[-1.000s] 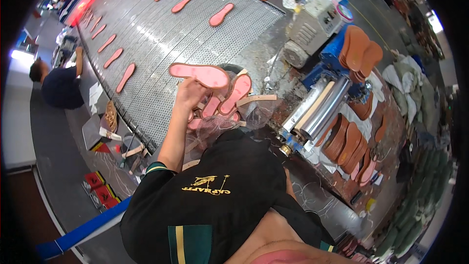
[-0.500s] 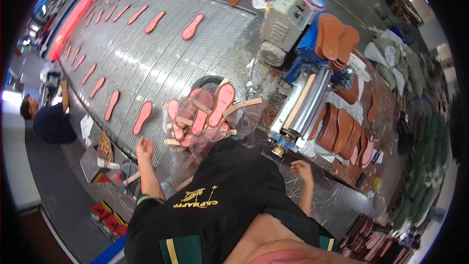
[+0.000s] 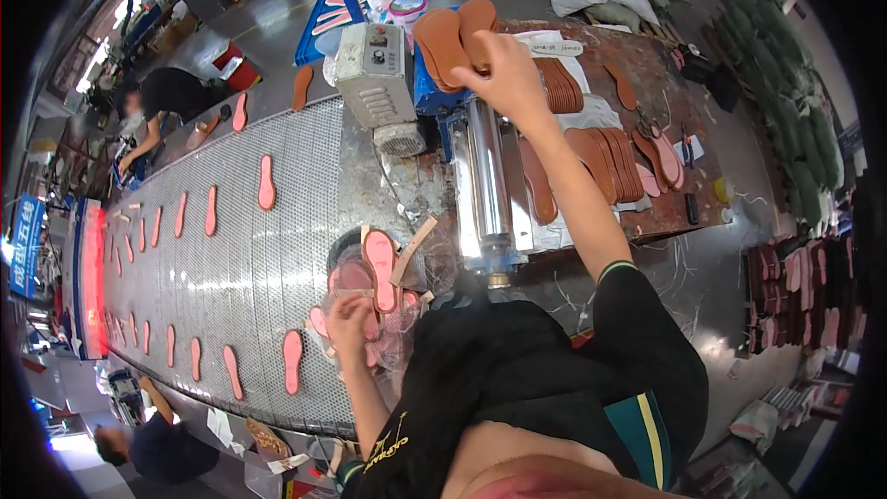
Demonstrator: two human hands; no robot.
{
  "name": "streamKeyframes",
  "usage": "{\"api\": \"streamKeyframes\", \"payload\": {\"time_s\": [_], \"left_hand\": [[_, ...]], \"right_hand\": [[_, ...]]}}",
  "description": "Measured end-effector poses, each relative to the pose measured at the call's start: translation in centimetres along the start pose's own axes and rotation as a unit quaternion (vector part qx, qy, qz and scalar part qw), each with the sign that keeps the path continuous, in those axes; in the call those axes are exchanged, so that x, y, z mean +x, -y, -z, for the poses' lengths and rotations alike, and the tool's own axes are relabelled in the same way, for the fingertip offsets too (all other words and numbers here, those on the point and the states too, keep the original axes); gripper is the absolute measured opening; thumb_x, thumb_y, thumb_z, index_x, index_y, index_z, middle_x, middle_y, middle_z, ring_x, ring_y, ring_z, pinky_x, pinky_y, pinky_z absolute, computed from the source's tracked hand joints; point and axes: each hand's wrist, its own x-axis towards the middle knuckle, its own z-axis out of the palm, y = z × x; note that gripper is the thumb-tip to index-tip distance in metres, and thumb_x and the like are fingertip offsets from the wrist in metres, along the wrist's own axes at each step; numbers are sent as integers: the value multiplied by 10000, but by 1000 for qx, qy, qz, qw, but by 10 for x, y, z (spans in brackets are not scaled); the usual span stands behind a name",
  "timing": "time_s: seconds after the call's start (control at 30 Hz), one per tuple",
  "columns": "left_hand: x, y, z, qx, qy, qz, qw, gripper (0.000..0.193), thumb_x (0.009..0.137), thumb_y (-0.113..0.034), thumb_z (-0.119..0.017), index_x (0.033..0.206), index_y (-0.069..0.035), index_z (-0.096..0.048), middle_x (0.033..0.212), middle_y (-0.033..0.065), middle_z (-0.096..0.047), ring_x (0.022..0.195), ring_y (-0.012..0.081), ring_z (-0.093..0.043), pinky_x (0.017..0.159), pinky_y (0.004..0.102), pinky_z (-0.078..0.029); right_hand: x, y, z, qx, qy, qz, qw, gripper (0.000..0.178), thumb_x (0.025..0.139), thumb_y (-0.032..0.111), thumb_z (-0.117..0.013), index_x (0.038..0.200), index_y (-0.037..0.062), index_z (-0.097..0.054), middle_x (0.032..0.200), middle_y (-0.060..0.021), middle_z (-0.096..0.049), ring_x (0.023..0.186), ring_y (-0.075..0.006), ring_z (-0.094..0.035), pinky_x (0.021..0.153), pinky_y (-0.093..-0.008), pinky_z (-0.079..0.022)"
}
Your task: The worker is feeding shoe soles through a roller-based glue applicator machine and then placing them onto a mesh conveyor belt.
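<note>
On top of the blue part of a roller machine lies a stack of brown insoles [image 3: 440,48]. My right hand [image 3: 510,83] is over its near edge, thumb and fingers spread, touching the insoles; no insole is lifted. My left hand [image 3: 349,322] is open with loosely bent fingers, holding nothing I can see. It hovers beside a heap with pink insoles [image 3: 380,263], beige strips [image 3: 413,251] and clear netting, just in front of my body. The metal rollers [image 3: 487,176] stand between the heap and my right forearm.
A mesh conveyor [image 3: 249,268] carries spaced pink insoles at left, toward a red-lit opening [image 3: 93,277]. A grey motor box [image 3: 374,79] stands behind the heap. Rows of brown insoles [image 3: 601,166] lie on the worktable at right. Two other people work across and beside the conveyor.
My view has turned to the right. My right hand has risen from beside my body to the brown insole stack. My left hand has moved from the conveyor edge to the pink heap.
</note>
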Motion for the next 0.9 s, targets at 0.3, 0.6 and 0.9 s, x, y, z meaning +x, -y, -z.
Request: {"api": "streamKeyframes", "payload": {"time_s": [0.3,0.6,0.9], "left_hand": [[-26,9,-40,81,127,71,986,187,839,11,-602,1021,54,-584,880,105,-677,757,111,-619,661,205,-483],[8,14,-56,49,196,43,978,170,902,56,-463,1053,62,-540,926,126,-666,695,104,-593,586,207,-448],[35,-5,-77,191,244,-5,951,220,852,54,-531,1064,40,-584,946,79,-658,810,116,-601,720,222,-467]], "right_hand": [[6,-6,-30,-147,108,-26,983,431,692,291,-707,1058,83,-611,969,-111,-568,936,-292,-544,784,-437,-438],[-26,-71,18,578,-52,-331,744,170,835,65,-480,936,13,-607,937,-77,-599,874,-199,-599,706,-355,-506],[-173,-136,113,424,-401,-465,666,227,795,212,-537,619,132,-419,668,18,-447,628,-105,-446,487,-271,-335]]}}
